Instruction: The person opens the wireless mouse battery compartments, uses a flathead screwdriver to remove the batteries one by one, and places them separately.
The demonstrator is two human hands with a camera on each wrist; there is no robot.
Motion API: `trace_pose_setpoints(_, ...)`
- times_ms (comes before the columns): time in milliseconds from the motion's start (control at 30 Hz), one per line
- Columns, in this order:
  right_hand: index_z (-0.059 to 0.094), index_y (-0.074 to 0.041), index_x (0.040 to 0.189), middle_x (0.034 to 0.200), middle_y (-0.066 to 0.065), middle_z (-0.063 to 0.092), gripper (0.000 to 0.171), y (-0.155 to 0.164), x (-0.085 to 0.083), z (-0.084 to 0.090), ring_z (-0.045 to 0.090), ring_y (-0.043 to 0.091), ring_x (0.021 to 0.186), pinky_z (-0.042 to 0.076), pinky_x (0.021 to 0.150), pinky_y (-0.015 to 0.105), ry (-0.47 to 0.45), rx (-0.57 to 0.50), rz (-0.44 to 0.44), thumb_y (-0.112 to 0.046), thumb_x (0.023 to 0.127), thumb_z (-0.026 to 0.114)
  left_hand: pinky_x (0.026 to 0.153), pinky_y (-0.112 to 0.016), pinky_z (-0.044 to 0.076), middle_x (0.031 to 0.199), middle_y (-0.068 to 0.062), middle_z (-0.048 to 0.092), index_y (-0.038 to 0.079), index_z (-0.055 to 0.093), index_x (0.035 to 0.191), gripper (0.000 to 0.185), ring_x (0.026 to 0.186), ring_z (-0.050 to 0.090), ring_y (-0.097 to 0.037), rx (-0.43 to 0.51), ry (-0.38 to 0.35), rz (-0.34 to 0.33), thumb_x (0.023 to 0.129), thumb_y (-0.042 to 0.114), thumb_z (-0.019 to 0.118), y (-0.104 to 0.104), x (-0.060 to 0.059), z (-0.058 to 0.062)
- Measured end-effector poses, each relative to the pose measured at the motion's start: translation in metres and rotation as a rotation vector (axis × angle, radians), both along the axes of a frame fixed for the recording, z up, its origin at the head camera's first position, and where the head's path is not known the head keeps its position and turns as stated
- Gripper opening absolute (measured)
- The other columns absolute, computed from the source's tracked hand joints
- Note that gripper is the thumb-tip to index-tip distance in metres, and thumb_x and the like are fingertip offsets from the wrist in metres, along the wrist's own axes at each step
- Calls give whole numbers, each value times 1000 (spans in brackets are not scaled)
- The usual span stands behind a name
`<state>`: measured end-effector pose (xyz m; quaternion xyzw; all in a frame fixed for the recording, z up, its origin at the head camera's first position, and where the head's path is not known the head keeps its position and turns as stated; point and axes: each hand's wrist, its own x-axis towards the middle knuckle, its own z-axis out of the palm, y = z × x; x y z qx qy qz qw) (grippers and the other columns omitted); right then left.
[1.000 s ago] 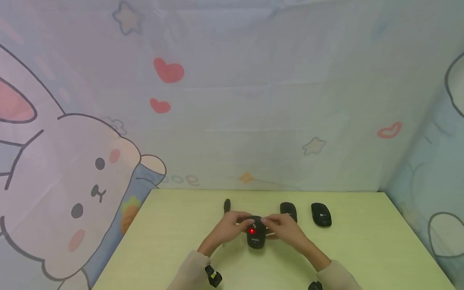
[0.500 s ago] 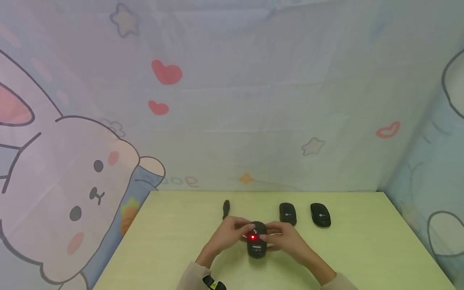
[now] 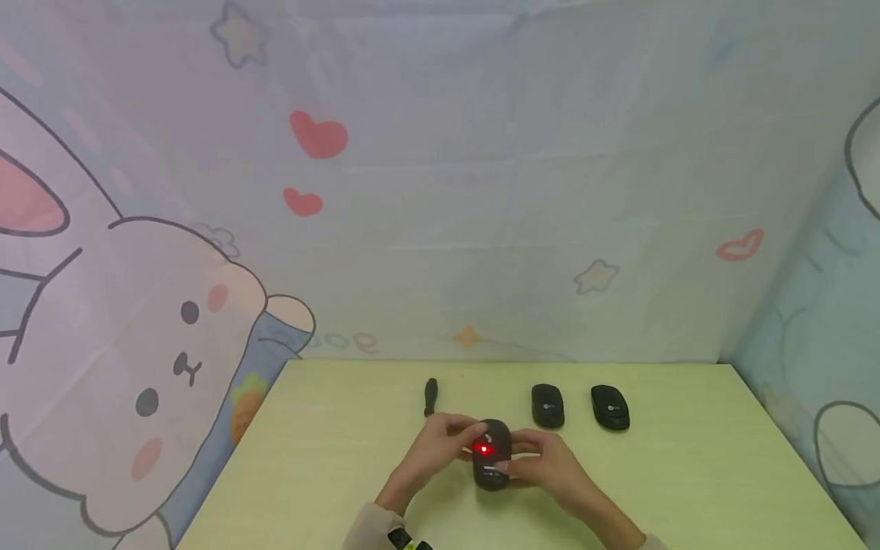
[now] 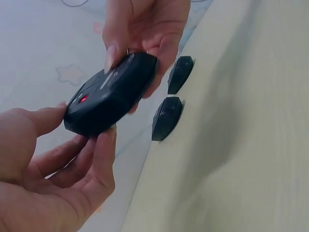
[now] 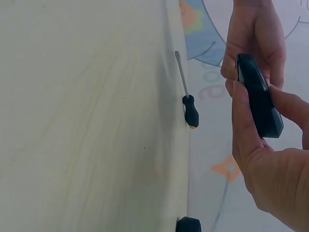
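Note:
Between both hands, raised above the table, is a black computer mouse [image 3: 492,456] with its underside turned up and a red sensor light glowing. My left hand [image 3: 439,444] pinches its left side near the far end, thumb on the underside. On the other side my right hand [image 3: 550,464] grips it, thumb pressed on the underside lower down and fingers beneath. The left wrist view shows the same mouse [image 4: 113,94] tilted, with fingers of both hands at its two ends. In the right wrist view it appears edge-on, its upturned face mostly hidden.
Two more black mice, one nearer the middle [image 3: 548,406] and one to the right [image 3: 609,407], lie on the pale table [image 3: 687,473]. A screwdriver [image 5: 189,104] with a dark handle lies past the left hand. A printed cloth [image 3: 481,191] hangs behind.
The mouse and both hands have come nearer to me than a second ago, baring more of the screwdriver and the middle mouse. My right thumb has slid from the far end down the underside.

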<state>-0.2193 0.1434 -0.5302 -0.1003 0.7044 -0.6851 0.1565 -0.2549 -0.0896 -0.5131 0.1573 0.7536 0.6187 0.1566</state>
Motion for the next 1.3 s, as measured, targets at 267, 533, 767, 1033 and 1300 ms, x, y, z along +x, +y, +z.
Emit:
trace_pose_setpoints(267, 58, 9, 140, 131, 27, 69, 63, 3, 1, 2, 79, 27, 102, 68, 84, 45, -17, 32, -26, -15, 88, 85, 93, -39, 67, 121, -18, 76, -6, 69, 129, 43, 105, 76, -21, 104, -122, 32, 103, 29, 70, 1, 3, -6)
trace_pose_setpoints(533, 57, 10, 141, 128, 25, 71, 64, 5, 0, 1, 79, 27, 101, 68, 85, 44, -37, 24, -7, -15, 88, 84, 95, -41, 66, 124, -18, 75, -6, 70, 128, 47, 108, 76, -23, 129, -165, 64, 99, 30, 76, 7, 10, -7)
trace_pose_setpoints(767, 57, 9, 141, 129, 24, 71, 64, 6, 1, -1, 78, 25, 103, 69, 84, 44, -41, 36, -9, -16, 89, 85, 93, -39, 66, 120, -20, 76, -9, 70, 125, 46, 103, 77, -22, 130, -180, 84, 97, 27, 79, 11, 15, -4)
trace_pose_setpoints(1033, 57, 12, 140, 125, 22, 73, 63, 9, 1, -2, 79, 24, 101, 69, 83, 42, -32, 10, -8, -15, 89, 84, 92, -35, 66, 117, -21, 77, -10, 69, 126, 47, 102, 79, -24, 111, -192, 122, 92, 18, 83, 20, 21, -3)
trace_pose_setpoints(1300, 57, 11, 139, 124, 22, 74, 63, 9, 1, -2, 79, 23, 99, 69, 83, 42, -36, 3, -20, -14, 88, 85, 94, -36, 66, 113, -20, 79, -6, 72, 124, 42, 103, 79, -25, 117, -170, 138, 89, 14, 84, 26, 23, -5)
